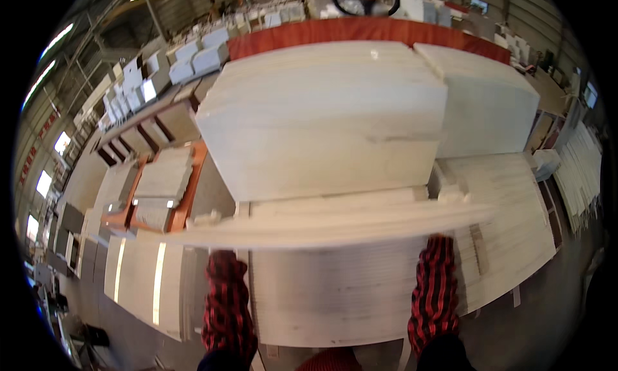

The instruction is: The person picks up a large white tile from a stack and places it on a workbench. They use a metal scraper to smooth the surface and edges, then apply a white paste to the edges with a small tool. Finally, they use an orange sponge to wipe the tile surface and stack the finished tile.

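Note:
A long, pale stone slab (335, 226) spans the view in front of me, seen nearly edge-on and smeared by motion. My left hand (210, 218) grips it toward its left part; only some pale fingertips show over the far edge. Toward its right part, my right hand (454, 195) holds it in the same way. The slab hides most of both hands. Red-and-black striped sleeves cover both forearms. Directly below the slab lies a stack of thin pale slabs (335, 300). Just beyond it stands a large block of stacked white slabs (322, 126).
A second white slab stack (486, 107) adjoins the big one on the right. At left, stone pieces (164, 178) rest on an orange frame (196, 190). A red beam (367, 33) runs behind the stacks. More slabs (576, 178) lean at far right.

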Available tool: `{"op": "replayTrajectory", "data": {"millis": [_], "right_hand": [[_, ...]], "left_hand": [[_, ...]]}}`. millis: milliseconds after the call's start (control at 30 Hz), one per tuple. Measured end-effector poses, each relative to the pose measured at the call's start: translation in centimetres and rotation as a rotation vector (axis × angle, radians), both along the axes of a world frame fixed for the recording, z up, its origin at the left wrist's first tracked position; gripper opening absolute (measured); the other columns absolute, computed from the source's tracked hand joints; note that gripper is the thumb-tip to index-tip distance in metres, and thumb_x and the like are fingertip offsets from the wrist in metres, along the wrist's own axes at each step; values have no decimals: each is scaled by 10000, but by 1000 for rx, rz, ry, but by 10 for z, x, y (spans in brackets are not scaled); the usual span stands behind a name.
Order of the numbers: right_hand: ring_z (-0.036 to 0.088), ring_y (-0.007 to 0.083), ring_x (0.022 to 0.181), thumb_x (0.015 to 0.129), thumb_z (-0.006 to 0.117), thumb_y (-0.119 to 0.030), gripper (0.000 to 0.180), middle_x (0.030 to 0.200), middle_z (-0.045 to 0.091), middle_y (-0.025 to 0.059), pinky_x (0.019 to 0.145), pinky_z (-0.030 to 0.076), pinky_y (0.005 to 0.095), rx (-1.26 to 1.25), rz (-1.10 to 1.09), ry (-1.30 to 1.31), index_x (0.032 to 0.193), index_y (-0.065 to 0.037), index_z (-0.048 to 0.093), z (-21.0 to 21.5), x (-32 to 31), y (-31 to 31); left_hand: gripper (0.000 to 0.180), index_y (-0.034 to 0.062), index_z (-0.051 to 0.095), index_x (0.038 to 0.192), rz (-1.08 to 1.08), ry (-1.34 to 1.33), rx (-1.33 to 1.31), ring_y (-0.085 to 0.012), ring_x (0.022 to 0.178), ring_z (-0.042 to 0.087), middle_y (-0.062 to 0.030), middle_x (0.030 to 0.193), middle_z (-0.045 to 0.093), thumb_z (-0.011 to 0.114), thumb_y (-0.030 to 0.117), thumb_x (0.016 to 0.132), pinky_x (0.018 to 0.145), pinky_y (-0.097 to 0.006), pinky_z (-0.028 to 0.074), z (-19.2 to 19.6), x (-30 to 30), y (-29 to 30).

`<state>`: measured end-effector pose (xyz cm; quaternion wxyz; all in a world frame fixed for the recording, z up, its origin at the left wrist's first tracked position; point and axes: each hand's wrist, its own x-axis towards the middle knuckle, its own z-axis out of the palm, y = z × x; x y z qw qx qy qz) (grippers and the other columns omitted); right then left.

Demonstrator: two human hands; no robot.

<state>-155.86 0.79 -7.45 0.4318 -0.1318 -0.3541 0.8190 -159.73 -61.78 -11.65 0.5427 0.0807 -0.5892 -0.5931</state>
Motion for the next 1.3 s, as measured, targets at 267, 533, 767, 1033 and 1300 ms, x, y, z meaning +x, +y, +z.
{"op": "replayTrajectory", "data": {"millis": [267,533,767,1033,1300], "right_hand": [[574,178,884,1074,431,-457,424,997,629,45,787,462,340,-208,-320,-105,1105,-69,599,85,291,-39],[625,211,947,1063,487,-403,309,1019,652,40,845,505,377,-367,-857,-91,1120,-128,617,101,615,-155],[643,247,1080,1041,463,-422,431,1164,683,72,967,497,413,-570,-1343,-220,1245,-85,636,59,859,-279],[644,262,1084,1020,524,-447,469,1179,699,71,964,491,410,-881,-1653,-147,1251,-63,662,8,1050,-399],[584,222,1147,1034,514,-408,452,1259,667,55,1026,440,363,-846,-1842,-106,1273,-47,644,-3,1255,-424]], "left_hand": [[287,105,434,1071,-644,-160,542,-204,933,398,-60,1021,450,406,390,1098,862,-380,353,135,155,109],[365,51,510,1271,-1683,73,1369,-253,1180,448,-112,1274,517,479,361,1081,1061,-407,323,148,289,126],[489,10,564,1423,-2148,-99,1812,-286,1349,495,-150,1454,571,527,346,1070,1194,-422,316,164,362,138],[532,9,543,1432,-1731,-617,284,-253,1217,583,-135,1375,611,475,400,1078,1066,-377,442,157,531,280],[680,-14,452,1511,-1746,-678,-54,-248,1328,518,-130,1505,514,475,494,1061,1131,-373,405,159,797,369]]}}
